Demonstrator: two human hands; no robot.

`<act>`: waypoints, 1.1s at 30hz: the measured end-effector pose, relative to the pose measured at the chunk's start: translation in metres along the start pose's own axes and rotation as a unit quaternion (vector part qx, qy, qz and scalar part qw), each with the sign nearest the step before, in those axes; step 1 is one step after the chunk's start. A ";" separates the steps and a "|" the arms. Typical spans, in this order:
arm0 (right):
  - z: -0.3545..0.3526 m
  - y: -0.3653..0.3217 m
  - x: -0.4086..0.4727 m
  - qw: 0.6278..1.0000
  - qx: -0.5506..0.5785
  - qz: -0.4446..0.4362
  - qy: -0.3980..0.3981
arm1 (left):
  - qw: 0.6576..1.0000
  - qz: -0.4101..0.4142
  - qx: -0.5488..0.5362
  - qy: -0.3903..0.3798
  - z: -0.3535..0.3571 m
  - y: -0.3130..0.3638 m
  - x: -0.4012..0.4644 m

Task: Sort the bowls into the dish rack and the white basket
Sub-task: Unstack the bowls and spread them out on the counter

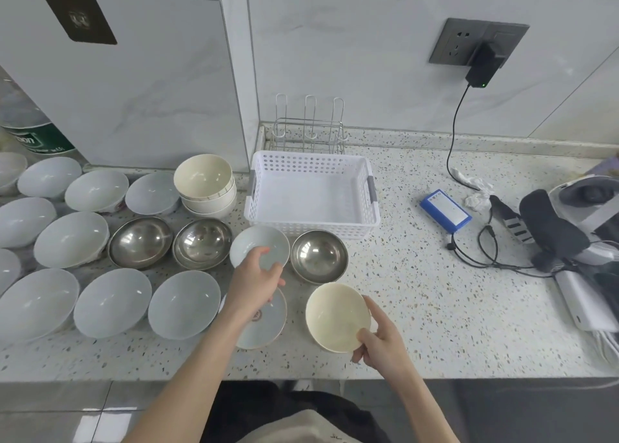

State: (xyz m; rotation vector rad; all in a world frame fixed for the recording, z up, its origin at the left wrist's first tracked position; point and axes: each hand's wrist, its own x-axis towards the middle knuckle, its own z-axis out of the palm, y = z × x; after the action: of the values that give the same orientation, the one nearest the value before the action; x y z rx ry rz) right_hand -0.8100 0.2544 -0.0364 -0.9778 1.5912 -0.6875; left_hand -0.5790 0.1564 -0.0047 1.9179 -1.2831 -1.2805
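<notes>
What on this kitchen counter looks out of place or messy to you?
A crumpled white tissue lies beside the blue battery pack, amid loose black cables and headset gear: odd company for dishes. No bowl looks spilled or broken; the white basket holds nothing.

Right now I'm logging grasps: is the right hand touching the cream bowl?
Touching. The head view shows the right hand gripping the cream bowl at its near right rim, thumb over the edge and fingers beneath.
</notes>
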 end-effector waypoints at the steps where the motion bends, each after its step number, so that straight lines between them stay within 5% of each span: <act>1: 0.005 0.000 0.000 1.000 -0.004 -0.005 -0.001 | 1.000 0.002 -0.008 0.003 -0.001 -0.002 0.000; 22: 0.030 -0.011 -0.005 0.990 -0.132 0.041 -0.008 | 0.993 0.017 -0.111 -0.017 -0.034 -0.028 0.013; 28: 0.032 -0.047 0.000 0.963 -0.237 0.043 0.124 | 0.990 0.031 -0.138 0.014 -0.062 -0.034 0.026; 33: 0.047 -0.087 0.016 0.971 -0.189 0.010 0.144 | 0.988 0.038 -0.122 0.083 -0.100 -0.043 0.056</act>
State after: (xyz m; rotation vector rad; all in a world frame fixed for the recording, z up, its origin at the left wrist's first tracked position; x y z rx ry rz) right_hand -0.7451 0.2008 0.0178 -1.1745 2.0363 -0.5382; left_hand -0.4646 0.1156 -0.0189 1.7456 -1.0524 -1.1544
